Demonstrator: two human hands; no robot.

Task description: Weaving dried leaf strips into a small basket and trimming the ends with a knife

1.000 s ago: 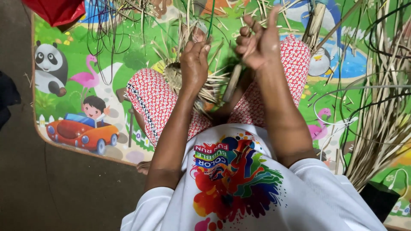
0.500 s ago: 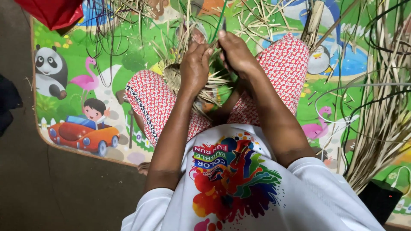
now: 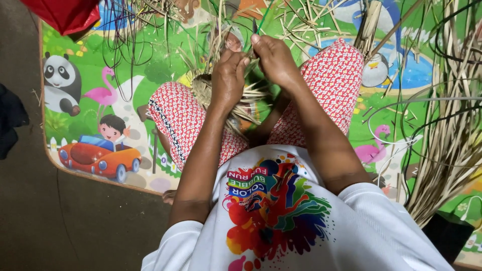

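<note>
Together, left hand [image 3: 228,75], right hand [image 3: 273,57] gripping woven straw bundle [image 3: 213,93] (half-hidden)

Most of our woven straw piece [image 3: 211,93] tucked behind the left hand [image 3: 228,80], right hand [image 3: 273,60] fingers curled so we can't see the grip, green strand [image 3: 263,15] running off the top edge, dried strip bundle [image 3: 447,145] cut off at right.

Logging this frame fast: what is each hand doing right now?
Left hand: closed on the half-woven tan straw basket.
Right hand: pinched shut on a thin green strip.
</note>
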